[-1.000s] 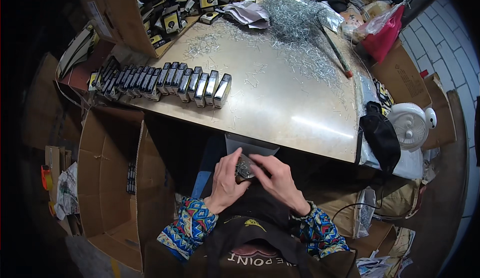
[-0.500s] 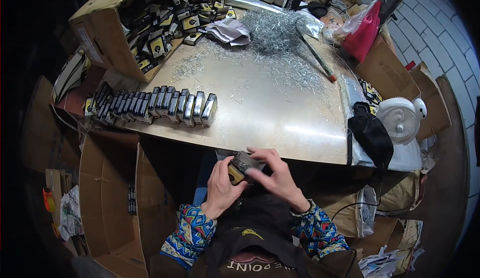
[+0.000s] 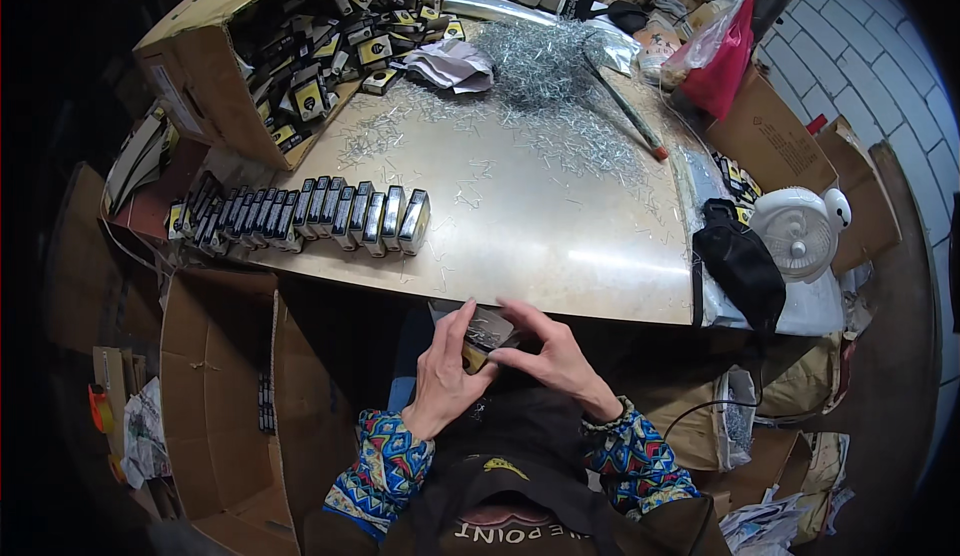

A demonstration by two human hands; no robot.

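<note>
Below the table's front edge, a small black-and-yellow cardboard box (image 3: 473, 358) is between my hands, with loose thin metal nails (image 3: 487, 330) at its far end. My left hand (image 3: 445, 374) grips the box along its left side, fingers pointing away from me. My right hand (image 3: 555, 361) curves around the right side, its thumb against the box and its fingertips near the table edge. Part of the box is hidden by my fingers. Just beyond it, a grey surface shows at the table edge.
Across the table (image 3: 560, 246) lies a heap of nails (image 3: 550, 61) with a rod (image 3: 630, 116). A row of upright small boxes (image 3: 365, 218) stands left, before a tipped carton (image 3: 205, 91) full of more. A white fan (image 3: 797, 236) and black bag (image 3: 740, 264) are right; an open carton (image 3: 215, 376) stands lower left.
My right hand has shifted slightly outward from over the box, and its thumb now rests at the box's side. Nails at the far end show more clearly. The left hand keeps its grip.
</note>
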